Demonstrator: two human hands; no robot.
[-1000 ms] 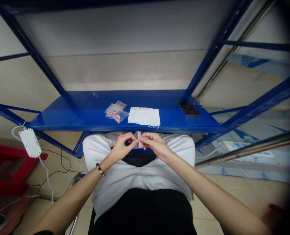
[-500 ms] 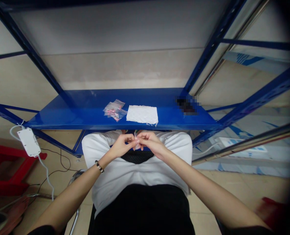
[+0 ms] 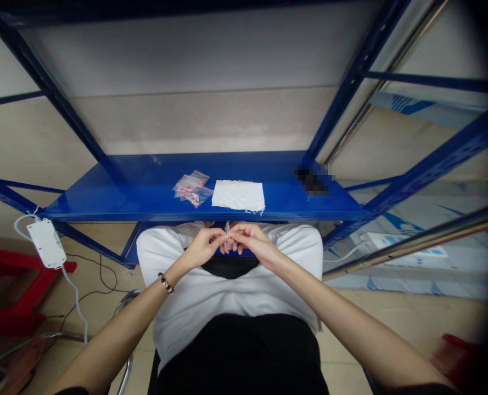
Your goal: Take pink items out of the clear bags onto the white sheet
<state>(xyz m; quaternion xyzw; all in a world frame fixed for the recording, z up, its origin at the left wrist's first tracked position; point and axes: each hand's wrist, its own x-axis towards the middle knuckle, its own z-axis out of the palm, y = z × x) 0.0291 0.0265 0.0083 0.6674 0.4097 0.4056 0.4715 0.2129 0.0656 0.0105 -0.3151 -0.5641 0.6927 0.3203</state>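
A small clear plastic bag [image 3: 229,241] is pinched between both hands, above my lap and just in front of the shelf edge. My left hand [image 3: 208,244] closes thumb and fingers on one side of it. On the other side my right hand [image 3: 251,240] grips it the same way, fingertips almost touching the left ones. What the bag contains is mostly covered by the fingers. Beyond the hands, several clear zip bags [image 3: 192,188] with small red-and-white pieces lie overlapped on the blue shelf [image 3: 145,192]. Beside them lies a white cloth [image 3: 238,195] with frayed edges.
A dark pixelated object [image 3: 312,180] is at the shelf's right end. Blue uprights [image 3: 68,120] frame both sides. A white power box [image 3: 46,243] hangs by its cable at the left, near a red stool [image 3: 13,291]. Wrapped panels [image 3: 412,219] lie at the right.
Both hands stay together on the bag, with slight finger movement; more of its upper end shows between the fingertips. The whole view has shifted a little. Things on the shelf have not moved.
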